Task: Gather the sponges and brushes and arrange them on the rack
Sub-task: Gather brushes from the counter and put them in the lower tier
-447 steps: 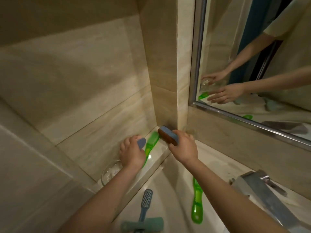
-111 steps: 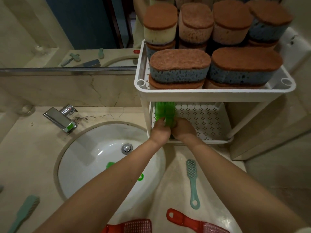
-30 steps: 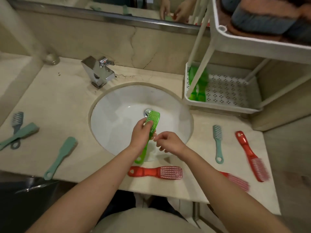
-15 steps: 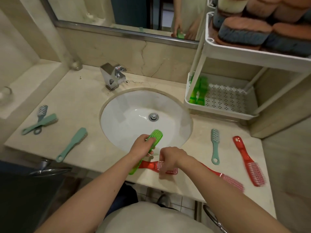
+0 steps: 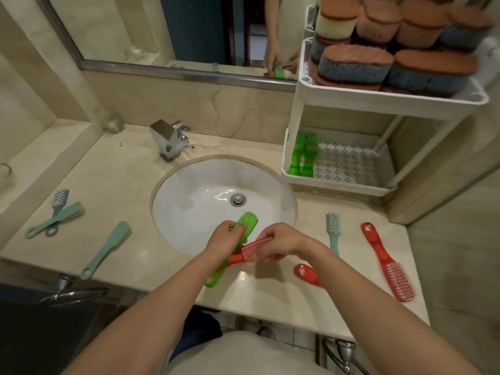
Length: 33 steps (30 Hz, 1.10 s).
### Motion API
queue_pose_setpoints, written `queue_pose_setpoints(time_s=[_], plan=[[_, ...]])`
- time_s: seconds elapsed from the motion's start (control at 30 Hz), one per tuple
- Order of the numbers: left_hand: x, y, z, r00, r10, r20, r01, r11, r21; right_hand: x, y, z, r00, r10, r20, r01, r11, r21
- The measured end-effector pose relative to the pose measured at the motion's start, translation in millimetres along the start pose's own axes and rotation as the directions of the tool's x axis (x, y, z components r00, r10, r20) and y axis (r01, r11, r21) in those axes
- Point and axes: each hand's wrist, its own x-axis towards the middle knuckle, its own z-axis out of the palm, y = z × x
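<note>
Since half a second ago the right hand has lifted the red brush off the tabletop. It now pinches the bristle end, bristles facing up, in the lower middle of the frame over the near rim of the sink. As before, the left hand is curled around the middle of the green brush, whose head points up the frame toward the drain. The two brushes cross between the hands.

At upper right stands the white rack. Sponges fill its upper tier, and two green brushes lie at the left of its lower tier.

On the tabletop at lower right lie a long red brush, a red handle beside the right forearm, and a teal brush. Three teal brushes lie at left.
</note>
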Motion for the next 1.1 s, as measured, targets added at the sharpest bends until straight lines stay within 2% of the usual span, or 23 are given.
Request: queue_pose_setpoints(time_s=[0.07, 0.2, 0.3, 0.4, 0.47, 0.6, 0.73, 0.87, 1.1], plan=[[1, 9, 5, 1.0, 0.018, -0.003, -0.018, 1.0, 0.019, -6, -2, -16, 0.997, 0.018, -0.076, -0.004, 0.984, 0.18], [2, 33, 19, 0.995, -0.04, 0.089, 0.057, 0.979, -0.196, -10, 0, -38, 0.97, 0.082, -0.228, 0.035, 0.884, 0.467], [4, 49, 33, 0.99, -0.029, 0.136, 0.064, 0.964, -0.259, -11, 2, -41, 0.95, 0.148, -0.276, 0.072, 0.755, 0.652], [6, 65, 49, 0.982, -0.027, 0.189, 0.083, 0.951, -0.297, -11, 3, -44, 0.939, 0.171, -0.299, 0.154, 0.569, 0.808], [7, 76, 59, 0.981, -0.021, 0.195, 0.079, 0.953, -0.292, -13, 5, -50, 0.924, 0.176, -0.339, 0.204, 0.522, 0.828], [10, 105, 76, 0.957, -0.022, 0.291, 0.125, 0.931, -0.344, -22, 9, -75, 0.847, 0.235, -0.477, 0.298, 0.533, 0.792], [16, 135, 95, 0.938, -0.042, 0.344, 0.194, 0.886, -0.421, -37, 14, -102, 0.854, 0.221, -0.47, 0.362, 0.395, 0.844], [24, 163, 109, 0.932, -0.043, 0.36, 0.218, 0.86, -0.462, -41, 19, -122, 0.82, 0.228, -0.525, 0.347, 0.531, 0.773], [43, 206, 126, 0.873, -0.077, 0.481, 0.336, 0.809, -0.482, -31, 23, -148, 0.797, 0.25, -0.55, 0.265, 0.674, 0.69]])
